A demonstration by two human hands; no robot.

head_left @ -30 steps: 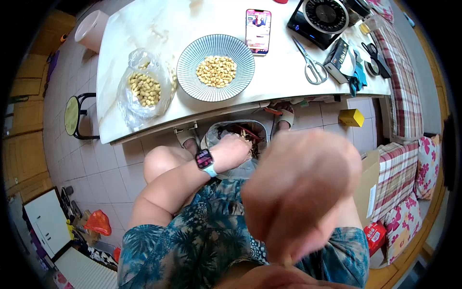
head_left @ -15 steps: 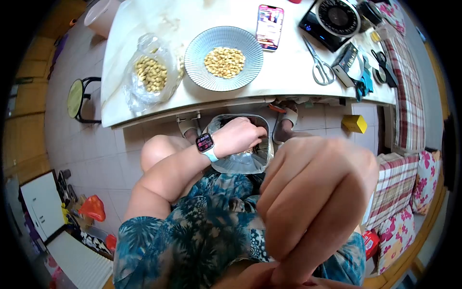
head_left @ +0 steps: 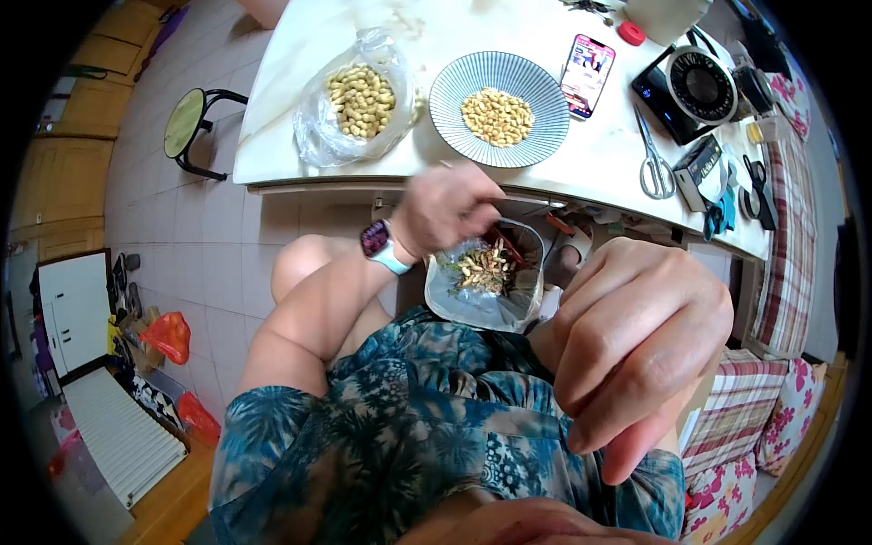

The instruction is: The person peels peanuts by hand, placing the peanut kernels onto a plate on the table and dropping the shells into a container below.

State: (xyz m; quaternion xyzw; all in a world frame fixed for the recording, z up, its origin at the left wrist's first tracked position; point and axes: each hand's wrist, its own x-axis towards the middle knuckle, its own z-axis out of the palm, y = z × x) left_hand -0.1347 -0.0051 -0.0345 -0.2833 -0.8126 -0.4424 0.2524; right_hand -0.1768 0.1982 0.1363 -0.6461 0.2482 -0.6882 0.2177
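Observation:
My left hand [head_left: 447, 211], blurred and with a watch [head_left: 374, 238] on its wrist, is between the table edge and a lined bin [head_left: 472, 307] holding peanut shells [head_left: 488, 270]. Its fingers are smeared, so any held item cannot be made out. Close to the camera, my right hand [head_left: 640, 350] has its fingers curled together; what they hold, if anything, is hidden. On the table [head_left: 427, 27] a striped bowl [head_left: 447, 107] contains shelled peanuts [head_left: 497, 117]. To its left lies a clear plastic bag [head_left: 320, 127] with unshelled peanuts [head_left: 361, 100].
Right of the bowl are a phone [head_left: 587, 76], scissors [head_left: 656, 173], a black scale-like device [head_left: 688, 95], a small box [head_left: 698, 171] and black-handled scissors [head_left: 761, 195]. A round stool [head_left: 185, 123] stands on the floor at left.
My left hand has come up out of the bin toward the table edge, uncovering the shells. My right hand has shifted slightly rightward. The camera view has turned, moving the table's items rightward.

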